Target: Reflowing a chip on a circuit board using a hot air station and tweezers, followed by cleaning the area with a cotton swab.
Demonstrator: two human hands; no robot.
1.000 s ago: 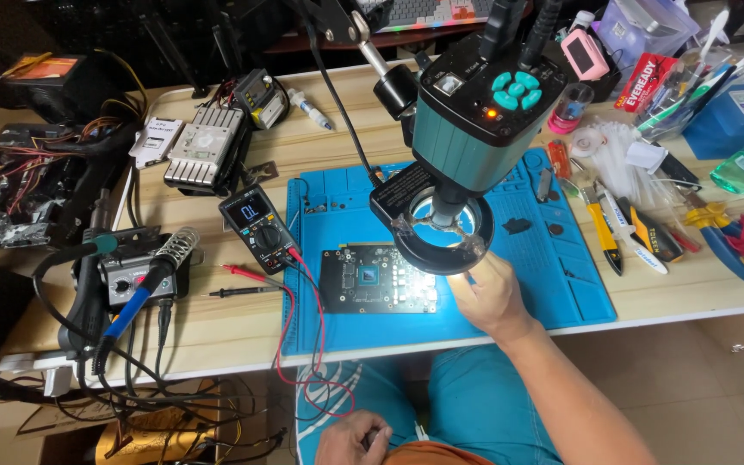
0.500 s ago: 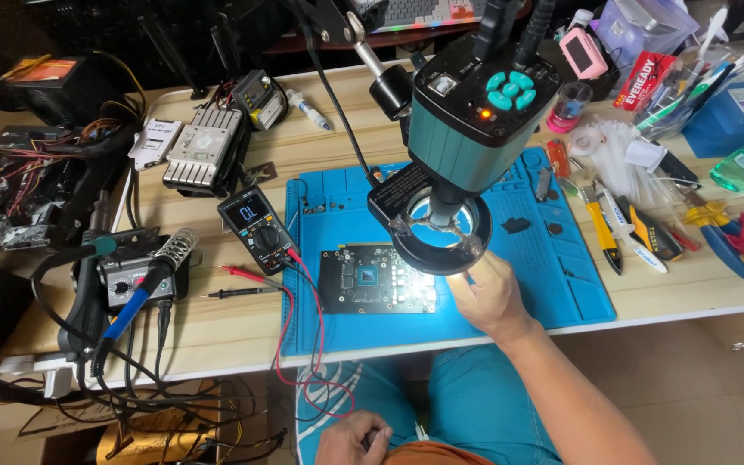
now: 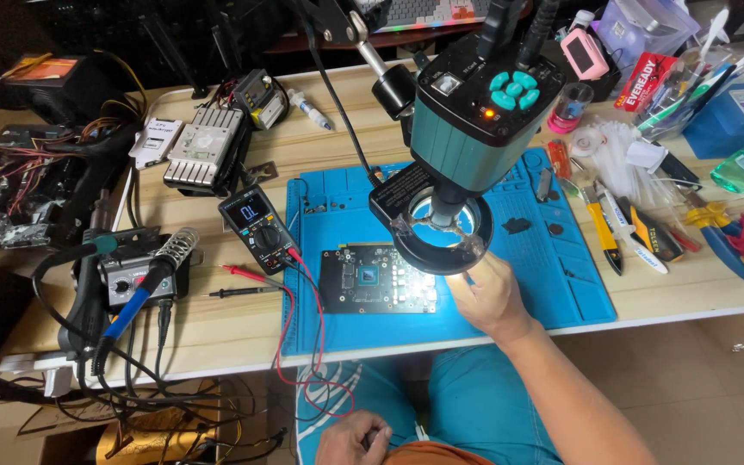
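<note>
Right hand (image 3: 491,297) rests beside one circuit board (image 3: 378,278) on the blue mat (image 3: 553,258), fingers loosely curled; grasp unclear. Left hand (image 3: 350,439), below the board, fingers curled; contents indiscernible. One multimeter (image 3: 257,226), two probes (image 3: 247,284).

Blue mat (image 3: 561,258); black circuit board (image 3: 376,280); teal microscope (image 3: 475,120).

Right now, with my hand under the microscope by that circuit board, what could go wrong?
1. The right hand sits just under the ring light; lifting it could knock the microscope out of position.
2. The red multimeter lead runs along the circuit board; a snag might drag the multimeter.
3. The left hand is down in the lap, so nothing steadies the board.
</note>
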